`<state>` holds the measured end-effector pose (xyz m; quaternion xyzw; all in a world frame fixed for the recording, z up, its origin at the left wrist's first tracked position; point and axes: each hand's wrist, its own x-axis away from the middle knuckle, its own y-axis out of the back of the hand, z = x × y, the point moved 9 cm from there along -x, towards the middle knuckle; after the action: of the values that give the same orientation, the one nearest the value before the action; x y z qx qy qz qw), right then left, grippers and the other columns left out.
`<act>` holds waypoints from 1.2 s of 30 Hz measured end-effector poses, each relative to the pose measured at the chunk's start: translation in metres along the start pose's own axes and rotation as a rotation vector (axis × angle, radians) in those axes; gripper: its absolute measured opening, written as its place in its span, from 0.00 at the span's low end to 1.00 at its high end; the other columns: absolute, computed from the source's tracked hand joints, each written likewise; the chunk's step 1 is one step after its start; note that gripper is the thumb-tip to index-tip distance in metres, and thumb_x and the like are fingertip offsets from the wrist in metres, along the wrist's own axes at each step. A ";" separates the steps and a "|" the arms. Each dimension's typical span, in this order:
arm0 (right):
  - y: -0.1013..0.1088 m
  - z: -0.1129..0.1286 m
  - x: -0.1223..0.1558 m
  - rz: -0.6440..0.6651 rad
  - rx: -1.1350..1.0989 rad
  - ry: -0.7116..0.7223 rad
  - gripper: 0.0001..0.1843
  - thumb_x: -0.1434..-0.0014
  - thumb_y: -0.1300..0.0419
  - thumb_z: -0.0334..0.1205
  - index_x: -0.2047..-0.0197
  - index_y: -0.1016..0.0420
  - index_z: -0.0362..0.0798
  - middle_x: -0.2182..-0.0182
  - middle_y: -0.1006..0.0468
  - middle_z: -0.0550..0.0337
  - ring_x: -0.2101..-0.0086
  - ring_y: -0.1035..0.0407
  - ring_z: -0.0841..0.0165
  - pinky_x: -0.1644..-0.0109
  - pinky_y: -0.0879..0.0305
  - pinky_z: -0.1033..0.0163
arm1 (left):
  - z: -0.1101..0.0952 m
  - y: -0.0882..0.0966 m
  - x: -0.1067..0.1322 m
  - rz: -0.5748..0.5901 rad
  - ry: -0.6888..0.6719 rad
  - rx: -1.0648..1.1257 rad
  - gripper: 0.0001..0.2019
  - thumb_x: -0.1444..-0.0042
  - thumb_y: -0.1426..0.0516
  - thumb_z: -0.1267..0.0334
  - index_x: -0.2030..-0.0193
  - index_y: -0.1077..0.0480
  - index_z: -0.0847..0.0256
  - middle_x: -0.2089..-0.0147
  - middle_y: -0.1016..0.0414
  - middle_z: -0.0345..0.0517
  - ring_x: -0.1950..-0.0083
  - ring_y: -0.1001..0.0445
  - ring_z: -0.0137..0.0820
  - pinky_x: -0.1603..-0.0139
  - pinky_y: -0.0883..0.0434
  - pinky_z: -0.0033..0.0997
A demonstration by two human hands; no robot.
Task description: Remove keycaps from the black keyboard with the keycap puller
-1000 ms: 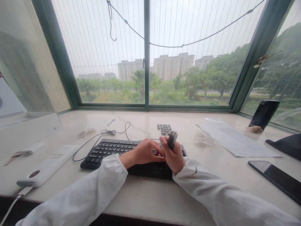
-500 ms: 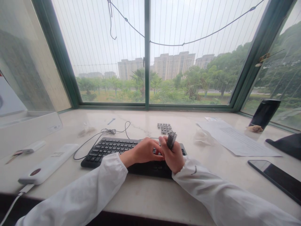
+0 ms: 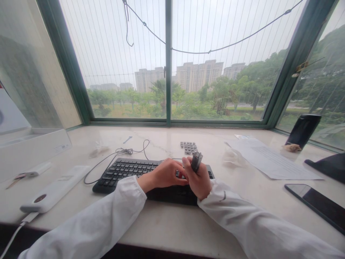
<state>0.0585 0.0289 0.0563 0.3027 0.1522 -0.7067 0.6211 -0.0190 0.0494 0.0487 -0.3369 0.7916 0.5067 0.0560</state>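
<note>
A black keyboard (image 3: 129, 169) lies on the white ledge, its right part largely covered by my hands. My right hand (image 3: 199, 180) is a fist around a dark grey hand tool (image 3: 197, 160), whose blocky end sticks up above the thumb; its lower end is hidden. My left hand (image 3: 168, 172) bends over the keyboard with thumb and forefinger drawn together against my right hand. Whatever is between those fingertips cannot be seen. Just behind the keyboard lie several loose grey keycaps (image 3: 188, 146) in rows.
The keyboard's cable (image 3: 128, 151) loops behind it. To the left are a white power bank (image 3: 56, 190), a small white device with keys (image 3: 35, 169) and an open white box (image 3: 35, 147). Printed paper (image 3: 269, 158), a phone (image 3: 318, 205) and an upright dark phone (image 3: 303, 131) stand rightward.
Both hands stay at the same spot on the keyboard, with the tool still in my right fist. Only a very slight shift of the whole view shows.
</note>
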 end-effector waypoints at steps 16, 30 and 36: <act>-0.004 -0.002 0.002 0.053 0.018 -0.014 0.21 0.36 0.50 0.49 0.78 0.40 0.49 0.83 0.37 0.65 0.78 0.41 0.71 0.71 0.42 0.64 | 0.001 0.000 0.000 0.010 0.021 0.023 0.06 0.51 0.37 0.65 0.69 0.20 0.65 0.77 0.28 0.38 0.76 0.36 0.21 0.72 0.38 0.19; 0.005 -0.006 0.001 -0.057 -0.006 -0.017 0.21 0.37 0.47 0.48 0.79 0.44 0.49 0.86 0.42 0.69 0.82 0.47 0.74 0.76 0.45 0.66 | -0.013 -0.004 0.002 0.049 -0.072 -0.071 0.04 0.48 0.38 0.66 0.66 0.23 0.63 0.66 0.25 0.42 0.69 0.30 0.24 0.67 0.36 0.20; 0.008 0.002 0.001 -0.065 0.071 0.026 0.22 0.36 0.48 0.48 0.79 0.44 0.50 0.84 0.41 0.67 0.81 0.46 0.74 0.75 0.45 0.65 | -0.011 -0.004 0.002 0.039 -0.035 -0.084 0.04 0.49 0.38 0.66 0.65 0.23 0.63 0.64 0.24 0.43 0.68 0.28 0.26 0.65 0.35 0.22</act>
<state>0.0657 0.0258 0.0587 0.3287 0.1451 -0.7274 0.5846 -0.0150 0.0382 0.0498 -0.3147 0.7749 0.5463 0.0460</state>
